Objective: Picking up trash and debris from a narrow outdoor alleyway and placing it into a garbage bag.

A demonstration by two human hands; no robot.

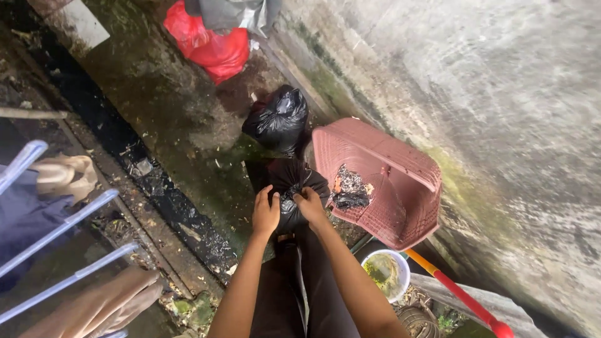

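Hands at centre frame: I see the left hand [265, 213] and the right hand [310, 205] side by side on the gathered neck of a black plastic rubbish bag [289, 178], the fingers of both closed and pinching the bunched plastic. This black plastic rubbish bag stands on the wet, moss-stained concrete floor [181, 125], directly in front of my forearms.

At 12 o'clock from it sits a second, knotted glossy black plastic bag [277, 119], close by but apart; I cannot tell whether the two touch. At 3 o'clock a reddish-brown woven plastic basket [400, 181] lies tipped on its side, just beside the right hand, with a dark clump of litter [349, 189] inside. Farther at 12 o'clock lies a red plastic bag [213, 47].

At 5 o'clock stands a small white plastic bucket [387, 273] holding greenish contents, with a red and orange tool handle [460, 295] beside it. A stained concrete wall [501, 94] fills the 2 o'clock side. At 8 o'clock, pale blue rails [59, 228] carry hanging cloths.
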